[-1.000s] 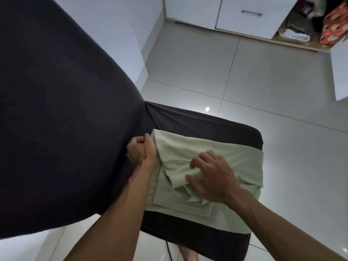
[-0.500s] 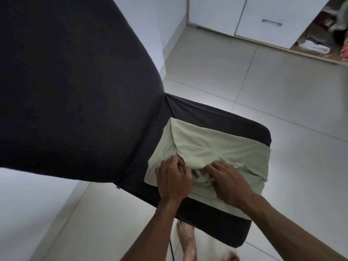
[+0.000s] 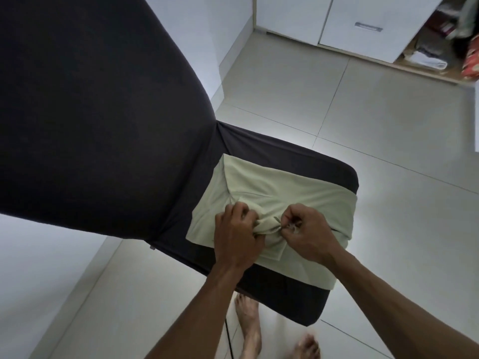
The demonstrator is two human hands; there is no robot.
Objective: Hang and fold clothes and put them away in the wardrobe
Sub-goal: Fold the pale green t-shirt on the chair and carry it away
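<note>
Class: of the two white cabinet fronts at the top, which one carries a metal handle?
The right-hand cabinet front; the left one shows a plain face.

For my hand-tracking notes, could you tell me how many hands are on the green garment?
2. The left hand grips bunched fabric at the middle of the green garment; the right hand pinches the same bunch just beside it.

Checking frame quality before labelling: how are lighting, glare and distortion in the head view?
Head view: dim, cool light; a soft glare patch on the floor tiles behind the chair; wide-angle bending stretches the chair back; both hands, left hand and right hand, and the green garment are sharp; the feet are slightly blurred.
</note>
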